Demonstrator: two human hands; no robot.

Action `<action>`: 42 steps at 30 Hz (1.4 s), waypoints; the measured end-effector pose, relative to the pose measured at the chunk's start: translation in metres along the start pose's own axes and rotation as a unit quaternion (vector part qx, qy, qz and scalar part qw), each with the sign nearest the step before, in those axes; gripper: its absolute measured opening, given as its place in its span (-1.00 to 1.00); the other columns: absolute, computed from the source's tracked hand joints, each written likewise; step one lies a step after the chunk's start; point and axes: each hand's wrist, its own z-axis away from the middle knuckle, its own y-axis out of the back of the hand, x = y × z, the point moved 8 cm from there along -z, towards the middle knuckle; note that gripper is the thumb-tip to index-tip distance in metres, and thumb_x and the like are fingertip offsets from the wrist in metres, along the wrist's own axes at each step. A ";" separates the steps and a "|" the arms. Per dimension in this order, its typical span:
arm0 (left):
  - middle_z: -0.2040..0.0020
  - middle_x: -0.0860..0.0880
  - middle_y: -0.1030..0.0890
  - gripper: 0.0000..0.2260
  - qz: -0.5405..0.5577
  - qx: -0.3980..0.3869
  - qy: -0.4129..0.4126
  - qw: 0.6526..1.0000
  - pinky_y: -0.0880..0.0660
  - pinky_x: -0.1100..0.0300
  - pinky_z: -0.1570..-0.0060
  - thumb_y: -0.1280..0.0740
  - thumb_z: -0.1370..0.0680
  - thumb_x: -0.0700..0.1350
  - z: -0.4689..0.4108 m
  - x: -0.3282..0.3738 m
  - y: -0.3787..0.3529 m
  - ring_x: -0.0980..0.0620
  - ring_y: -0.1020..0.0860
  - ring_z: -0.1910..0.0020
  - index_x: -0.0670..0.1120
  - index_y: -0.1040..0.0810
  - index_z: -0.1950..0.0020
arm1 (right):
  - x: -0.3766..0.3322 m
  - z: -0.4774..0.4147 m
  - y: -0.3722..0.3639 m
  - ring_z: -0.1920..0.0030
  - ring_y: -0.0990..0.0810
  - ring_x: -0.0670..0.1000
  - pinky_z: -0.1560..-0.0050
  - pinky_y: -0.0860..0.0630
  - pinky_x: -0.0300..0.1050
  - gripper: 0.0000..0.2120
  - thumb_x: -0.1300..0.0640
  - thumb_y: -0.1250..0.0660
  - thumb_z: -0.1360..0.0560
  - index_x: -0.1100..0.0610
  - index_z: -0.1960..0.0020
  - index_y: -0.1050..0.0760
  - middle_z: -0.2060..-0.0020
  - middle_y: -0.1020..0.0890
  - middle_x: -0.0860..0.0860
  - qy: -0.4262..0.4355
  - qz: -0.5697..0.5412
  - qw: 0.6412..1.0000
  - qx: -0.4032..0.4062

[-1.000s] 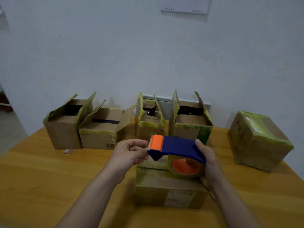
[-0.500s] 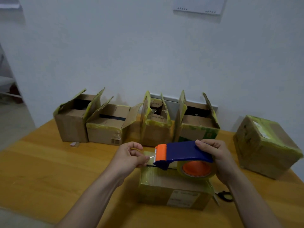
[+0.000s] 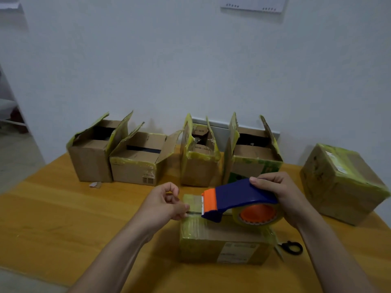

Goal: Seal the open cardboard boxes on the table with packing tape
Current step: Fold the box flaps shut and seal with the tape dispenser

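Plain packing room: bare white wall (image 3: 190,60), wooden desk (image 3: 53,218), a row of reused, tape-marked boxes (image 3: 135,166), a tape dispenser (image 3: 237,197) and scissors (image 3: 291,247) on the desk.

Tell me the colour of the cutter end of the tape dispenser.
The cutter end is orange, seen best in the head view.

A wooden counter (image 3: 63,218) stands against a plain white wall (image 3: 169,70), with black-handled scissors (image 3: 293,247) lying toward its near right and a small pale scrap (image 3: 95,184) further back on the left. High on the wall hangs a white sheet (image 3: 252,4) with small dark marks along its lower edge, and grey floor (image 3: 14,153) shows at left.
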 end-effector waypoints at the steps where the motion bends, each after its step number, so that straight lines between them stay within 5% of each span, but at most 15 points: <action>1: 0.26 -0.13 -0.66 -0.77 -0.019 0.008 -0.002 1.000 -0.60 0.16 0.23 -0.50 -0.50 -0.34 0.001 0.001 0.001 -0.02 -0.67 0.24 -0.17 -0.46 0.05 | -0.001 0.000 -0.001 0.33 -0.64 0.12 0.26 -0.56 -0.18 -0.62 -0.11 -0.42 -0.41 0.25 0.21 -0.68 0.33 -0.67 0.20 0.003 0.010 1.000 0.003; 11: 0.24 -0.20 -0.66 -0.85 -0.160 0.025 -0.037 0.986 -0.55 0.25 0.29 -0.47 -0.52 -0.28 0.000 0.005 -0.004 0.05 -0.60 0.31 -0.14 -0.52 0.05 | -0.011 -0.010 -0.014 0.29 -0.66 0.10 0.23 -0.57 -0.13 -0.64 -0.15 -0.43 -0.41 0.17 0.17 -0.70 0.29 -0.70 0.15 0.009 0.079 0.997 -0.022; 17: 0.21 -0.21 -0.66 -0.88 -0.146 0.042 -0.043 0.987 -0.64 0.02 0.20 -0.44 -0.52 -0.30 0.002 -0.001 -0.004 0.00 -0.62 0.27 -0.14 -0.53 0.08 | -0.016 -0.017 -0.022 0.32 -0.66 0.09 0.21 -0.55 -0.10 -0.67 -0.15 -0.48 -0.45 0.13 0.21 -0.70 0.33 -0.69 0.12 0.004 0.101 0.994 -0.036; 24: 0.29 0.02 -0.66 -0.85 -0.253 0.064 -0.072 0.963 -0.64 0.16 0.26 -0.49 -0.49 -0.17 0.006 0.013 -0.004 0.09 -0.63 0.27 0.08 -0.62 0.18 | -0.017 -0.020 -0.023 0.34 -0.66 0.08 0.26 -0.53 -0.13 -0.66 -0.14 -0.45 -0.45 0.15 0.20 -0.69 0.33 -0.70 0.13 -0.011 0.130 0.990 -0.044; 31: 0.12 0.16 -0.62 -0.93 -0.398 0.077 -0.082 0.910 -0.48 0.39 0.27 -0.44 -0.59 -0.03 0.011 0.030 -0.010 0.20 -0.57 0.15 0.13 -0.66 -0.05 | -0.019 -0.021 -0.028 0.31 -0.67 0.09 0.24 -0.56 -0.15 -0.63 -0.17 -0.44 -0.42 0.16 0.18 -0.69 0.32 -0.71 0.13 -0.014 0.148 0.987 -0.055; 36: 0.07 0.13 -0.58 -0.55 -0.468 0.086 -0.065 0.877 -0.52 0.21 0.16 -0.47 -0.54 0.14 0.011 0.021 -0.003 0.14 -0.54 0.08 0.23 -0.38 -0.35 | -0.015 -0.019 -0.029 0.32 -0.67 0.07 0.23 -0.56 -0.15 -0.63 -0.18 -0.44 -0.42 0.15 0.17 -0.70 0.31 -0.71 0.12 -0.029 0.148 0.987 -0.055; 39: 0.07 0.10 -0.55 -0.46 -0.412 0.030 -0.009 0.911 -0.47 0.20 0.21 -0.45 -0.54 0.17 0.007 0.004 0.009 0.13 -0.54 0.11 0.23 -0.28 -0.43 | -0.011 -0.018 -0.029 0.33 -0.67 0.03 0.25 -0.54 -0.17 -0.66 -0.16 -0.44 -0.44 0.14 0.15 -0.70 0.32 -0.71 0.10 -0.037 0.144 0.988 -0.051; 42: -0.08 0.04 -0.56 -0.55 -0.242 -0.003 0.002 0.970 -0.59 0.08 0.01 -0.37 -0.62 0.06 0.000 -0.012 0.010 0.06 -0.58 -0.01 0.22 -0.32 -0.48 | -0.012 -0.018 -0.030 0.34 -0.67 0.03 0.27 -0.55 -0.21 -0.66 -0.14 -0.44 -0.45 0.16 0.15 -0.69 0.32 -0.71 0.10 -0.036 0.149 0.987 -0.049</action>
